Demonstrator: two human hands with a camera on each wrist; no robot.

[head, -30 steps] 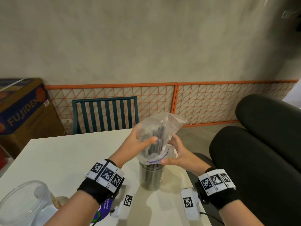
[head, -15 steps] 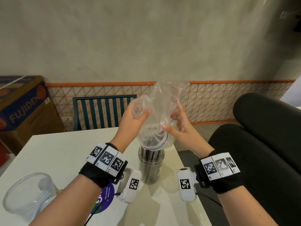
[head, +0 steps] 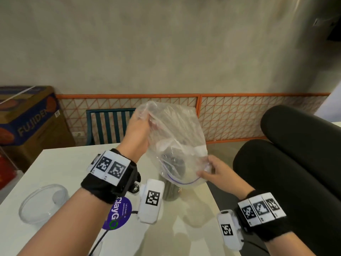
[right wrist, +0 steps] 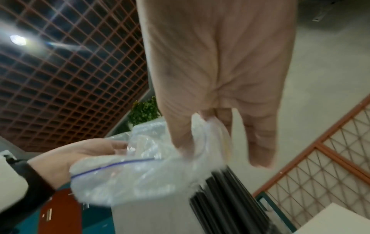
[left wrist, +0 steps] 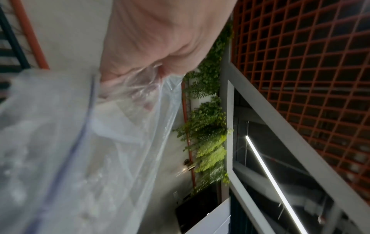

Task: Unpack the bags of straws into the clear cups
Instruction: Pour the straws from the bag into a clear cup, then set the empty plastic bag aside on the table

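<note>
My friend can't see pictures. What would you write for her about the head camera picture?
Two hands lift a clear plastic bag above a cup of dark straws on a white table. The left hand grips the bag's upper end and the right hand pinches its open mouth. An empty clear cup sits at the left.

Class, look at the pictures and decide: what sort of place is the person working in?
Probably a cafe or its back area, though that is uncertain. A white table stands by a bare concrete wall with orange mesh panels, a slatted teal chair and a cardboard box.
</note>
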